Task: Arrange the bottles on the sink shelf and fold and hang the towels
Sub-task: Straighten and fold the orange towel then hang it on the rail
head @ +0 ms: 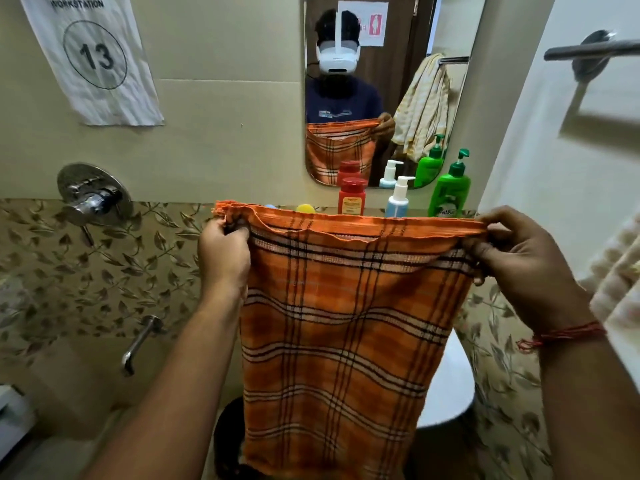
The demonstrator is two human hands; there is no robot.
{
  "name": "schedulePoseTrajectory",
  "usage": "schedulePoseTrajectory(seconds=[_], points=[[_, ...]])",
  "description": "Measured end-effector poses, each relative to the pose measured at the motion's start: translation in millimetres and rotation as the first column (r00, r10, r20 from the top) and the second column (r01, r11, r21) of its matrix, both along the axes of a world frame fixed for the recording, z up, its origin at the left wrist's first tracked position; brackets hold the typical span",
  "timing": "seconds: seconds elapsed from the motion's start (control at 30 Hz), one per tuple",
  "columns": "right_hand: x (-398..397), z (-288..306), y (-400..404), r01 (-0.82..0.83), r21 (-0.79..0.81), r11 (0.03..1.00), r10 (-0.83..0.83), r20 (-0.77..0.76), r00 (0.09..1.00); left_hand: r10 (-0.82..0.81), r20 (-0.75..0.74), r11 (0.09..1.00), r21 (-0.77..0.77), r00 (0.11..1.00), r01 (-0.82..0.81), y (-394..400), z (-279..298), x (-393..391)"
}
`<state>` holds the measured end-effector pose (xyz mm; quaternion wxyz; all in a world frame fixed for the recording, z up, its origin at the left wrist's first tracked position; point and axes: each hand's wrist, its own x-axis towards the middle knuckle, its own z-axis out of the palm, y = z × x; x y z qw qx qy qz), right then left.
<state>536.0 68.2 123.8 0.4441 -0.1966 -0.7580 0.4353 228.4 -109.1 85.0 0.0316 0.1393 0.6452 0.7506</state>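
Hands hold an orange plaid towel (341,327) doubled and hanging before the mirror: left hand (224,252) pinches its top left corner, right hand (516,258) its top right. Behind, the shelf bears a red bottle (351,197), white pump bottle (398,199) and green pump bottle (449,188).

towel (343,334) before shelf | three bottles (397,197) behind its top edge | mirror (391,81) above bottles

Bare forearms; red thread band (568,336) on right wrist.
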Motion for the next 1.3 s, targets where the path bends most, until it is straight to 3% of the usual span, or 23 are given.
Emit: schedulePoseTrajectory(seconds=[0.13, 0.3, 0.47, 0.67, 0.83, 0.97, 1.1, 1.2, 1.3], points=[[-4, 1, -7, 0.011, -0.042, 0.999, -0.015, -0.106, 0.994, 0.023, -0.001, 0.999, 0.029, 1.0, -0.023, -6, 6, 2], [-4, 12, -12, 0.075, -0.045, 0.996, -0.082, -0.186, 0.979, 0.024, -0.23, 0.994, -0.1, 0.973, -0.048, -11, 0, 10], [0, 11, -13, 0.081, -0.119, 0.99, -0.107, -0.233, 0.967, 0.056, -0.312, 0.989, -0.115, 0.948, -0.096, -16, 6, 16], [5, 8, -14, 0.116, -0.141, 0.983, -0.151, -0.271, 0.951, 0.091, -0.188, 0.996, 0.008, 0.978, -0.091, -18, 10, 25], [14, 0, -10, 0.096, -0.218, 0.971, -0.133, -0.163, 0.978, 0.014, -0.038, 0.996, 0.088, 0.999, -0.011, -22, 8, 27], [29, -2, -12, 0.191, -0.119, 0.974, -0.188, 0.034, 0.982, -0.033, -0.012, 0.999, 0.035, 0.999, 0.033, -28, 3, 34], [36, -7, -23, 0.303, 0.047, 0.952, -0.306, 0.219, 0.927, -0.04, -0.001, 0.999, 0.015, 0.999, 0.04, -32, 1, 39], [28, -6, -49, 0.352, 0.234, 0.906, -0.407, 0.258, 0.876, -0.028, -0.049, 0.999, -0.018, 0.998, 0.027, -30, 2, 55], [24, -5, -67, 0.374, 0.271, 0.887, -0.432, 0.204, 0.878, -0.017, -0.109, 1.0, -0.022, 0.994, 0.015, -30, 3, 64]])
